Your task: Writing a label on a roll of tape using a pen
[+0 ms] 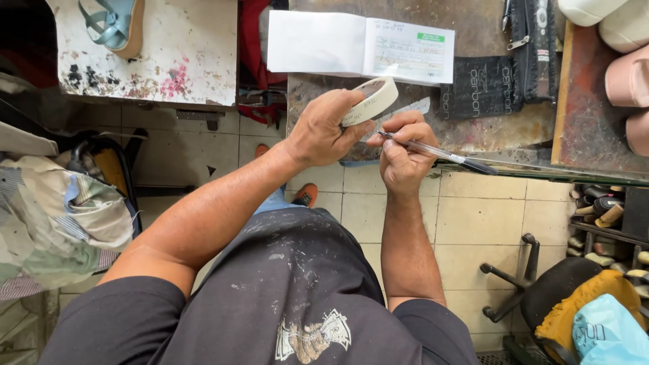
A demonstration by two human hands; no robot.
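Observation:
My left hand grips a roll of cream masking tape at the front edge of a worn workbench. A loose strip of the tape runs to the right from the roll. My right hand sits just right of the left, holding a clear pen with a dark cap, its tip pointing toward the tape. An open receipt booklet lies on the bench just behind both hands.
A paint-stained white table with a blue sandal stands at the left. Pink shoe lasts lie at the right on a board. A black pouch, fabric bundle, stool and shoe rack surround me.

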